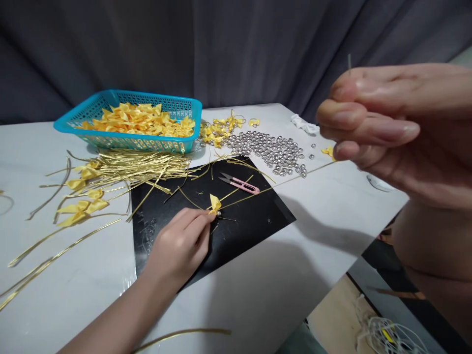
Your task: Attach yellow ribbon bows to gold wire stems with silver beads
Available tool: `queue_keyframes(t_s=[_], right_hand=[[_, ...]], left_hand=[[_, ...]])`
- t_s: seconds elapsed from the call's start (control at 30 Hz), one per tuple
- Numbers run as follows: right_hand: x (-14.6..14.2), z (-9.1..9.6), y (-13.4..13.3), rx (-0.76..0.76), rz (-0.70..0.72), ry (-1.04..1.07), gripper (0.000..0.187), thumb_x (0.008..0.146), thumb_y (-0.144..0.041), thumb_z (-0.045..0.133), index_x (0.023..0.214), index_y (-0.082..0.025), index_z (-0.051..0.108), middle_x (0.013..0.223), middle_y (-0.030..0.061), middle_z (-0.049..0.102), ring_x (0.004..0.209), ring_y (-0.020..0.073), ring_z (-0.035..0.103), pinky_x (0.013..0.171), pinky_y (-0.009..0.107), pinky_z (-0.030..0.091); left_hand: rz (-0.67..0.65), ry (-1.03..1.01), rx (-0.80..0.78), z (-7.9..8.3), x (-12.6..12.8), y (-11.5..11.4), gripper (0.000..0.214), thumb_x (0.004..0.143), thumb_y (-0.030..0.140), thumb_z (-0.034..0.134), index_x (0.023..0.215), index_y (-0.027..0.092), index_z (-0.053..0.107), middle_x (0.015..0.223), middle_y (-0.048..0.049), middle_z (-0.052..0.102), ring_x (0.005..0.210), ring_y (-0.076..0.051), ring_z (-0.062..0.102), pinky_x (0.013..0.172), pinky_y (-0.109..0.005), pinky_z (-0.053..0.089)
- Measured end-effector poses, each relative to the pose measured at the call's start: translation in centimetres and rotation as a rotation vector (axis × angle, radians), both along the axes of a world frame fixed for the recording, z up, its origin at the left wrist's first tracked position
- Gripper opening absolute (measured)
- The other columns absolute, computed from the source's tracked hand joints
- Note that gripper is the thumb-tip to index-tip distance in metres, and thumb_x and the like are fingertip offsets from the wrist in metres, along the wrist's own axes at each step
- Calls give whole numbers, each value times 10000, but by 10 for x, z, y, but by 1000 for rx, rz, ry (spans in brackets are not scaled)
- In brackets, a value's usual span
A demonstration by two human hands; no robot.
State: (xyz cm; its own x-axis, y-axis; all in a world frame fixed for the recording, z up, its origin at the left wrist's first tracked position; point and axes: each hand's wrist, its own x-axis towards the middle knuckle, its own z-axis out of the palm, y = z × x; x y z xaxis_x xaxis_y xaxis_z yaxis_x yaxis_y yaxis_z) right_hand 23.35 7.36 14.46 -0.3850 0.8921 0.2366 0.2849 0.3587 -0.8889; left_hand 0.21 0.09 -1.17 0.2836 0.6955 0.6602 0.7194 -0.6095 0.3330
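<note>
Yellow bow (215, 203) pinched by left hand (179, 246) fingers | right hand (391, 125) fingers grip needle (349, 63) | no readable writing

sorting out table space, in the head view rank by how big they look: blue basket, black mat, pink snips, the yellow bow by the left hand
1. black mat
2. blue basket, which stands farther from the camera, so its rank against the mat is unsure
3. pink snips
4. yellow bow, at the left hand fingertips

The left hand (180, 241) pinches a yellow bow (214, 203) on the black mat (254, 221); the right hand (391, 123), raised near right, grips a needle (349, 63).
</note>
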Motion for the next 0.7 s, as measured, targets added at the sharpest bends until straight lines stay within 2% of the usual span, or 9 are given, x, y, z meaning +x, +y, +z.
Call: queue_keyframes(t_s=[0.1,0.17,0.23,0.33,0.37,0.43,0.5,0.57,0.7], right_hand=[[5,12,1,-430,27,126,323,906,-129,291,835,-84,603,831,-102,595,708,2,545,620,245,430],[1,16,-1,-518,8,175,369,902,-108,227,789,-59,575,796,-112,585,669,-13,530,603,241,416],[-11,12,-6,-506,-10,234,366,911,-99,259,712,-51,563,745,-90,588,581,-38,497,585,204,420],[-34,-14,-8,-450,107,336,279,874,-79,413,632,-90,552,551,-48,513,409,-15,389,412,148,365],[-42,-26,-7,-507,136,336,223,855,-96,467,648,-101,549,561,-37,509,416,-3,396,388,143,344],[-55,-54,-5,-632,82,326,155,826,-135,541,673,-119,536,591,-27,488,460,14,406,398,142,315],[-65,-80,-2,-681,-20,357,111,817,-139,546,708,-128,539,629,-29,471,506,25,401,445,154,316],[-72,-100,-3,-703,-57,388,98,817,-186,549,738,-129,563,647,-32,453,534,35,379,471,169,294],[-81,-114,-12,-730,-5,283,258,675,-361,719,698,-141,585,628,-47,480,530,42,345,493,206,243]], left_hand=[[-1,-11,-2,1,0,-1,144,803,30,539,806,62,679,768,-120,721,715,-166,670,705,-250,540],[-2,-31,-22,1,0,-2,160,804,36,528,805,66,685,769,-122,726,720,-169,675,709,-252,538],[20,-94,-123,3,1,-1,162,798,64,533,795,88,693,766,-110,735,712,-172,683,700,-256,539],[140,-382,-462,6,0,4,92,760,176,613,748,140,697,720,-65,739,628,-158,677,615,-241,537],[176,-518,-582,8,0,6,76,729,219,657,721,153,692,688,-48,732,598,-150,668,579,-228,529],[199,-766,-758,11,-2,10,127,657,275,729,678,162,674,636,-22,714,579,-136,657,550,-200,511],[175,-931,-842,14,-5,11,174,617,289,766,664,163,656,617,-5,707,600,-121,660,580,-176,503],[147,-1049,-884,16,-7,11,198,621,298,775,679,165,641,625,8,712,614,-103,666,614,-156,497],[65,-1196,-937,15,-9,8,226,640,314,784,706,174,619,633,26,719,614,-87,672,630,-139,494]])
